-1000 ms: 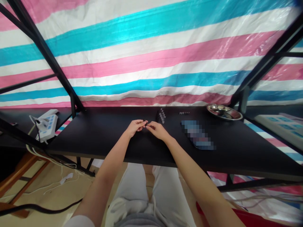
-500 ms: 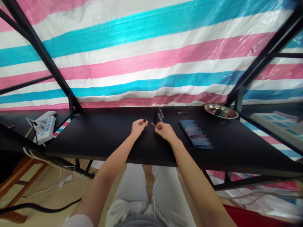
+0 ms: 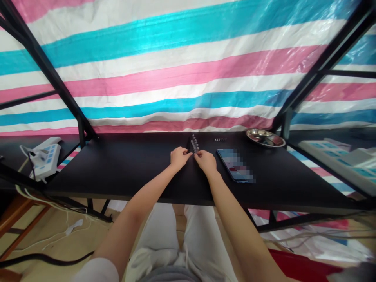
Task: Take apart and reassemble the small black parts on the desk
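Observation:
My left hand (image 3: 179,158) and my right hand (image 3: 206,161) meet over the black table, fingertips nearly touching. Both are closed in a pinch. The right holds a slim clear tube, mostly hidden by its fingers now. Whatever sits in the left fingertips is too small and covered to name; it looked dark a moment ago. Just beyond the fingertips stands a dark rack (image 3: 190,145) with several small clear tubes (image 3: 194,143) in rows, their round tops showing. The hands partly cover its near end.
Right of my right hand lies a phone (image 3: 227,159), its screen partly blurred out. Several tiny pieces (image 3: 220,140) form a row behind it. A shiny metal dish (image 3: 276,142) stands at the back right. A white power strip (image 3: 49,160) sits at the left, beyond a black frame post (image 3: 60,84).
My hands have come together in front of the rack; they were apart before. The clear tube showing in my right hand is now mostly hidden. The view has shifted slightly.

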A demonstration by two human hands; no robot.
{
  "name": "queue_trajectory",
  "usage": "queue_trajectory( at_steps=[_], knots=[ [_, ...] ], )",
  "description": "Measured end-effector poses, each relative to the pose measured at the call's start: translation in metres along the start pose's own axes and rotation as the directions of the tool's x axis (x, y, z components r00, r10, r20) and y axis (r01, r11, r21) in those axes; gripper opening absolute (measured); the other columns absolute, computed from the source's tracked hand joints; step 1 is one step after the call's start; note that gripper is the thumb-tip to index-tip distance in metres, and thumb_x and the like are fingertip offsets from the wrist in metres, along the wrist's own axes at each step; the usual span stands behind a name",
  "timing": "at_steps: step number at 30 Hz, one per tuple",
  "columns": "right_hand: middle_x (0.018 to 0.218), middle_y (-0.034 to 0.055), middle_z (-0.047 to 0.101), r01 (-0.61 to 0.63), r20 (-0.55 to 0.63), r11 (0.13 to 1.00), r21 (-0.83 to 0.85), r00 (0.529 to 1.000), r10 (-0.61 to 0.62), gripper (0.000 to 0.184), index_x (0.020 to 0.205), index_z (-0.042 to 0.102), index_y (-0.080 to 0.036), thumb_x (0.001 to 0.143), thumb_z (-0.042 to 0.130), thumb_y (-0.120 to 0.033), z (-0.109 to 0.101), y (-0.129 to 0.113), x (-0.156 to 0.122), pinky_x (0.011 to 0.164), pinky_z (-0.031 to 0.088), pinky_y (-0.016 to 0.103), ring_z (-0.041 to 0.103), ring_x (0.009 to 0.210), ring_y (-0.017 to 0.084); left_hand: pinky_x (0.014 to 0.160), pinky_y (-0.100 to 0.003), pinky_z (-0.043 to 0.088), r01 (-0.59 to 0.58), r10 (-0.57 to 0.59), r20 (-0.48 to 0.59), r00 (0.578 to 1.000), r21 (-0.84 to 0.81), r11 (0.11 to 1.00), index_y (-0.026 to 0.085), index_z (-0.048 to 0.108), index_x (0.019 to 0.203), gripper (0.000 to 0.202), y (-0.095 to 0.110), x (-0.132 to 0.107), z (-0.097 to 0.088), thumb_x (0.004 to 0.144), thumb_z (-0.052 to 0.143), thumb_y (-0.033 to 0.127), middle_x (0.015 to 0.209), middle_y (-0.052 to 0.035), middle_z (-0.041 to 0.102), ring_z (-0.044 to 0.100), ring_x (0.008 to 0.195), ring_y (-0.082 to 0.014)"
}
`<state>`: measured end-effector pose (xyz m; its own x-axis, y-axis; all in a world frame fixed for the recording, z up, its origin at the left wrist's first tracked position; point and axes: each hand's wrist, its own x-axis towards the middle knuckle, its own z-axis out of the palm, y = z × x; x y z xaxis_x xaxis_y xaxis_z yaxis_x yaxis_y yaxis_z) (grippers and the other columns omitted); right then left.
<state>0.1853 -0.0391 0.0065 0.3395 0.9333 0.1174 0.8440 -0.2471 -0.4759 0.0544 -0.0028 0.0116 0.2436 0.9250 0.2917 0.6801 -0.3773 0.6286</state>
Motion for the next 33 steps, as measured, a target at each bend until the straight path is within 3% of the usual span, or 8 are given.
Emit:
queue_trajectory(
  at_steps=[6, 12, 20, 23, 28, 33],
  knots=[
    [0.094, 0.0087, 0.067, -0.001, 0.035, 0.999, -0.051, 0.999, 0.003, 0.033, 0.102, 0.06, -0.018, 0.08, 0.052, -0.042, -0.002, 0.0, -0.003, 0.075, 0.04, 0.03, 0.06, 0.092, 0.023, 0.075, -0.029, 0.037, 0.058, -0.059, 0.025, 0.998, 0.07, 0.996, 0.021, 0.068, 0.079, 0.019, 0.005, 0.001, -0.003, 0.075, 0.062, 0.039, 0.081, -0.0006, 0.065, 0.057, 0.08, -0.0156],
    [0.1, 0.009, 0.065, 0.019, 0.026, 0.998, -0.066, 1.0, -0.017, 0.03, 0.099, 0.061, -0.018, 0.081, 0.05, -0.04, -0.002, 0.002, -0.004, 0.077, 0.04, 0.031, 0.058, 0.096, 0.022, 0.077, -0.033, 0.036, 0.06, -0.078, 0.095, 0.992, 0.183, 0.981, 0.022, 0.069, 0.081, 0.022, 0.003, 0.002, 0.002, 0.075, 0.06, 0.041, 0.085, -0.0021, 0.065, 0.057, 0.087, -0.0198],
    [0.098, 0.0091, 0.065, 0.007, 0.04, 0.998, -0.062, 0.999, -0.005, 0.031, 0.101, 0.06, -0.017, 0.081, 0.051, -0.039, -0.002, 0.002, -0.004, 0.076, 0.04, 0.031, 0.058, 0.095, 0.023, 0.079, -0.033, 0.038, 0.045, -0.06, 0.075, 0.995, 0.191, 0.981, 0.023, 0.065, 0.094, 0.034, -0.009, -0.008, -0.01, 0.069, 0.067, 0.045, 0.091, -0.0022, 0.063, 0.053, 0.094, -0.021],
    [0.098, 0.0087, 0.065, 0.006, 0.039, 0.998, -0.058, 0.999, -0.004, 0.03, 0.101, 0.06, -0.018, 0.081, 0.051, -0.038, -0.003, 0.002, -0.005, 0.076, 0.04, 0.031, 0.058, 0.096, 0.022, 0.08, -0.032, 0.037, 0.0, -0.006, 0.039, 0.999, 0.161, 0.987, 0.022, 0.063, 0.098, 0.031, -0.012, -0.012, -0.014, 0.072, 0.065, 0.04, 0.092, -0.0018, 0.062, 0.053, 0.093, -0.0192],
    [0.097, 0.0083, 0.065, 0.008, 0.029, 0.998, -0.066, 1.0, -0.006, 0.029, 0.1, 0.06, -0.018, 0.081, 0.052, -0.038, -0.003, 0.001, -0.006, 0.075, 0.04, 0.03, 0.059, 0.094, 0.021, 0.082, -0.032, 0.036, -0.175, 0.186, -0.053, 0.981, 0.167, 0.97, 0.021, 0.06, 0.104, 0.024, -0.009, -0.017, -0.016, 0.081, 0.054, 0.026, 0.092, -0.0028, 0.061, 0.052, 0.092, -0.0174],
    [0.097, 0.0083, 0.065, 0.02, 0.02, 0.998, -0.063, 1.0, -0.019, 0.029, 0.098, 0.061, -0.018, 0.081, 0.051, -0.039, 0.0, 0.003, -0.005, 0.073, 0.04, 0.03, 0.059, 0.092, 0.022, 0.083, -0.032, 0.035, -0.281, 0.297, -0.04, 0.954, 0.226, 0.933, 0.023, 0.057, 0.114, 0.032, -0.007, -0.021, -0.017, 0.083, 0.048, 0.024, 0.097, -0.0039, 0.059, 0.05, 0.093, -0.0176]
  ],
)
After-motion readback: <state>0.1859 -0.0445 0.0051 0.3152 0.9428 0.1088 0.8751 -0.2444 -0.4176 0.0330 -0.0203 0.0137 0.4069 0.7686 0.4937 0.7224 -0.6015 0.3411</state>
